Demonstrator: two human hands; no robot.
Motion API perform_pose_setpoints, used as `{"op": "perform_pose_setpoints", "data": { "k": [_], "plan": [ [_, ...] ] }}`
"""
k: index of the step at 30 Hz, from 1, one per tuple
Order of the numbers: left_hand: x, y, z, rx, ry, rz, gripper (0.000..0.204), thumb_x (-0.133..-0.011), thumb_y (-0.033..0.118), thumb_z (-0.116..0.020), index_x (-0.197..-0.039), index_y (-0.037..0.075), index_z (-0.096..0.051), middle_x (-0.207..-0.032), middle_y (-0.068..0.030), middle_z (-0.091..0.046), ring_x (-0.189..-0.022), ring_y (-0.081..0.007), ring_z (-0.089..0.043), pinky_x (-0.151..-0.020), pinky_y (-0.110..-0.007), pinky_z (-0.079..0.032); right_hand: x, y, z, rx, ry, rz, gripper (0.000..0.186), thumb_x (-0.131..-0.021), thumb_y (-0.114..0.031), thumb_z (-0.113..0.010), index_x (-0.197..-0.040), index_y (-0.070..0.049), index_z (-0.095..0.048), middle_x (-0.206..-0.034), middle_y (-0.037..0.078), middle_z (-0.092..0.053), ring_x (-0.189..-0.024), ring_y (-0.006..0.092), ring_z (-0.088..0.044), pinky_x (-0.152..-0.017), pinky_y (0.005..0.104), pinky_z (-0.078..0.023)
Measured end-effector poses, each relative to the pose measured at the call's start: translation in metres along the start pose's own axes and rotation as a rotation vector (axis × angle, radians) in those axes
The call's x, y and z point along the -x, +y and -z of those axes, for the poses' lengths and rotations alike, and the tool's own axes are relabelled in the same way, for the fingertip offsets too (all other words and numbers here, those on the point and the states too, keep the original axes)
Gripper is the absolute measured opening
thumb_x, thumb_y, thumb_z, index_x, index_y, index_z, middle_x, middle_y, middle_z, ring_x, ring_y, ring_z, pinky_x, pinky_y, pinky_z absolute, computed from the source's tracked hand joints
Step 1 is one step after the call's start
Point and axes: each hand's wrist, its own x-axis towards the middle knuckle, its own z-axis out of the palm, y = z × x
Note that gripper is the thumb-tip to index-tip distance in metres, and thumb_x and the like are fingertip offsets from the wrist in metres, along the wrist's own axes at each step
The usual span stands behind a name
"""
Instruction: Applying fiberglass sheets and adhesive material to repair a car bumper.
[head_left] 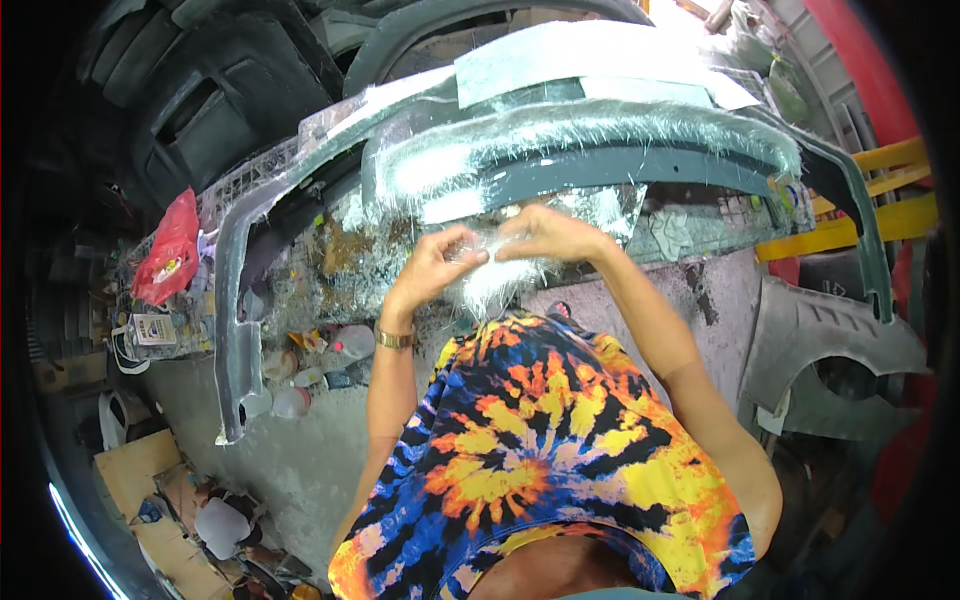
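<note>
My left hand and my right hand are close together over the table's near edge. Between them is a tuft of white fibreglass strands, pinched in the fingers of both hands, with loose fibres hanging toward my shirt. Just beyond lies a long curved piece covered in fibreglass mat, frayed along its edge. It rests along a large grey car bumper shell, whose two ends reach toward me on either side. White fibreglass sheets lie across the bumper's far side.
A red plastic bag and a white container sit at the left. A pale glove lies on the table to the right. A grey fender panel stands at the right below yellow bars. Plastic bottles are below the bumper's left arm.
</note>
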Motion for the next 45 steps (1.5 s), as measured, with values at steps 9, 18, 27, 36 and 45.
{"op": "perform_pose_setpoints", "data": {
  "k": [9,18,27,36,45],
  "plan": [
    [-0.004,-0.011,-0.004,0.003,-0.136,-0.039,0.025,-0.088,0.024,-0.071,-0.097,0.001,-0.068,-0.08,0.0026,-0.06,-0.073,-0.0053,-0.047,-0.061,-0.025,-0.04,0.025,0.012,0.011,0.132,0.041,-0.087,0.024,-0.088,-0.021,-0.07,-0.093,0.002,-0.069,-0.078,0.009,-0.068,-0.073,0.0111,-0.055,-0.069,0.0312,-0.047],
    [0.008,-0.019,-0.016,-0.044,-0.213,0.063,0.027,-0.089,0.025,-0.07,-0.086,-0.001,-0.065,-0.079,-0.0001,-0.06,-0.075,-0.0086,-0.047,-0.068,-0.03,-0.042,0.072,0.026,0.03,0.065,0.191,-0.178,0.022,-0.09,-0.02,-0.067,-0.091,0.002,-0.07,-0.076,0.004,-0.066,-0.075,0.0085,-0.055,-0.068,0.0278,-0.046],
    [0.043,-0.035,-0.017,0.374,0.447,0.086,0.028,-0.093,0.01,-0.065,-0.118,-0.001,-0.06,-0.108,-0.0025,-0.066,-0.097,-0.0087,-0.059,-0.085,-0.025,-0.047,0.116,0.034,0.068,-0.095,0.538,-0.126,0.03,-0.091,-0.018,-0.068,-0.113,0.002,-0.066,-0.106,0.004,-0.067,-0.094,0.0103,-0.057,-0.083,0.0268,-0.047],
    [0.031,-0.008,-0.097,0.972,0.809,-0.101,0.048,-0.098,0.02,-0.059,-0.139,0.003,-0.041,-0.122,-0.0049,-0.059,-0.11,-0.0142,-0.057,-0.092,-0.028,-0.048,0.017,0.052,-0.071,-0.491,0.424,0.131,0.033,-0.089,-0.021,-0.068,-0.113,0.001,-0.065,-0.114,0.008,-0.063,-0.106,0.0164,-0.055,-0.096,0.0313,-0.042],
    [0.069,-0.014,-0.126,0.708,1.238,-0.068,0.039,-0.094,0.01,-0.064,-0.13,0.002,-0.051,-0.122,-0.0065,-0.06,-0.11,-0.0161,-0.057,-0.096,-0.033,-0.047,0.03,0.062,-0.085,-0.15,-0.177,-0.13,0.044,-0.083,-0.036,-0.074,-0.101,0.003,-0.065,-0.089,0.013,-0.067,-0.088,0.0203,-0.061,-0.083,0.0367,-0.049]
  ]
}}
